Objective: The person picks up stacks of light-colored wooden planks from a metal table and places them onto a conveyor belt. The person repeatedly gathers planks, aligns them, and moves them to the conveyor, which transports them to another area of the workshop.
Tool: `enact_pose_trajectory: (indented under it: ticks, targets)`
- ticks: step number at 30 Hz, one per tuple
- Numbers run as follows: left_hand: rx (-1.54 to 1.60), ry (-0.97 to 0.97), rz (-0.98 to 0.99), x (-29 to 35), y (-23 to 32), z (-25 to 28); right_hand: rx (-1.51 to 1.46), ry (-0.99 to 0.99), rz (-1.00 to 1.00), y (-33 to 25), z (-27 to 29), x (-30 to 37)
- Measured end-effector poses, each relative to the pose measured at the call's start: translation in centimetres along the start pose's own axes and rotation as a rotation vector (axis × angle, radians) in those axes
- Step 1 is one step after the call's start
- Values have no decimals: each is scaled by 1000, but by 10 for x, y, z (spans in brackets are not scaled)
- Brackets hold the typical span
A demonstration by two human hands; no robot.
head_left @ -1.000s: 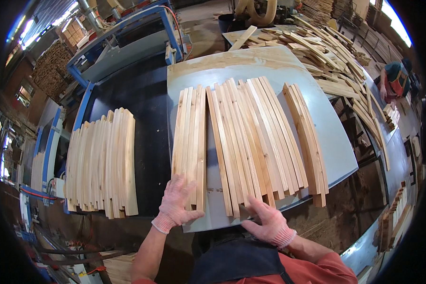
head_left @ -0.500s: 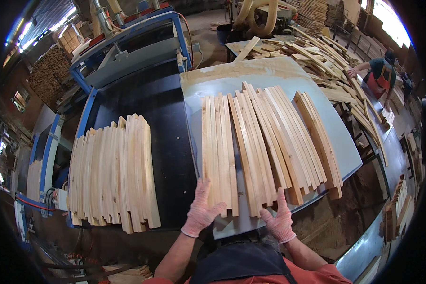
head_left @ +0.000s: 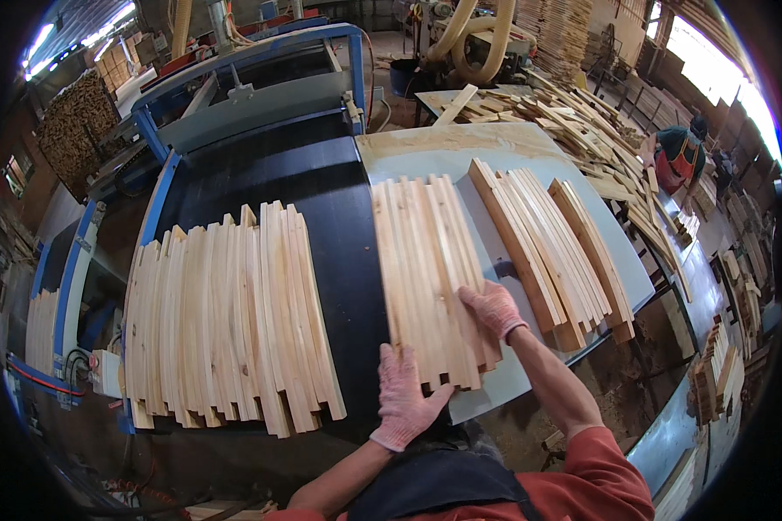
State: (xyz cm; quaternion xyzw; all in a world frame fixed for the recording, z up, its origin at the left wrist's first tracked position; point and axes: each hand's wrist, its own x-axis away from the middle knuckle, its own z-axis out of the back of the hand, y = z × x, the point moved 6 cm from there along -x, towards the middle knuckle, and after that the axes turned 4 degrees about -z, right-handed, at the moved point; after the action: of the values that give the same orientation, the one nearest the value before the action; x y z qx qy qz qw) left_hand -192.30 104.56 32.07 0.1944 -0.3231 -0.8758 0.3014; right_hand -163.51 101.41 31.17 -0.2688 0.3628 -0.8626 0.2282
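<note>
At the lower centre of the frame my left hand (head_left: 402, 398) lies flat, fingers spread, against the near ends of a batch of curved wooden slats (head_left: 427, 278). Just above and right, my right hand (head_left: 493, 308) presses open-palmed on the batch's right edge; neither hand grips anything. The batch sits mid-frame, straddling the black belt (head_left: 300, 178) and the pale table (head_left: 443, 152). I'd judge even pressure from both palms keeps the slats together. A second batch (head_left: 547, 239) lies right; a third (head_left: 226, 317) left on the belt.
</note>
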Motion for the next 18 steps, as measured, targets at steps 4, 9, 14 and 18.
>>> enact_pose_trajectory:
  ticks: [4,9,14,18]
  targets:
    - [-224,-305,-124,30,13,67,50,-135,77,-39,-53,6]
    - [503,-396,-36,64,7,109,208,-229,68,-85,-99,5]
    - [792,-192,283,80,-31,120,69,-319,79,-84,-89,1]
    - [785,-161,295,85,-46,140,-198,-296,-51,-48,-89,-21]
